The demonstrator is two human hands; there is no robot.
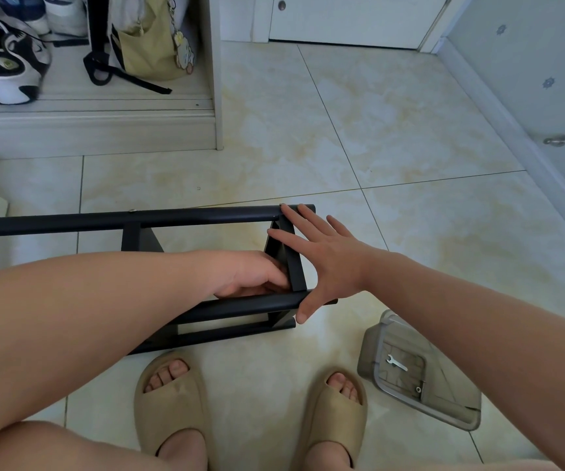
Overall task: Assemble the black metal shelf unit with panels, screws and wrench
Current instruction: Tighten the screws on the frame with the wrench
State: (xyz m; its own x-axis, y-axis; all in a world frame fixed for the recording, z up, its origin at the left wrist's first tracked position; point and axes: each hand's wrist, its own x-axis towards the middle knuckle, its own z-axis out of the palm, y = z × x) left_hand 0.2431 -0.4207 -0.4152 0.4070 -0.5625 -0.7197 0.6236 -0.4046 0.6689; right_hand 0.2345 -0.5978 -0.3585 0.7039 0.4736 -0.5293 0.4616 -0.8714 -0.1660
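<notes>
Head view: shelf unit (226, 329) on its side on floor (376, 130), rails (172, 217) and end panel (294, 263) already joined. Right hand (325, 263) flat on panel, fingers spread; left hand (250, 277) curled inside, contents indiscernible. Wrench (397, 363) idle in tray (369, 338); tightening judged outstanding.

Under my flat right hand (322, 256) and my left hand's (254, 273) curled fingers, the shelf frame (206, 215) is black metal, smooth and matt. The floor tiles (393, 130) are glossy, marbled cream. At four o'clock, a cloudy grey translucent plastic container (369, 345) holds a small bright bare-metal wrench (396, 362). At six o'clock, my beige slippers (169, 413) look matt and rubbery. At eleven o'clock, a pale yellow cloth bag (145, 52).
</notes>
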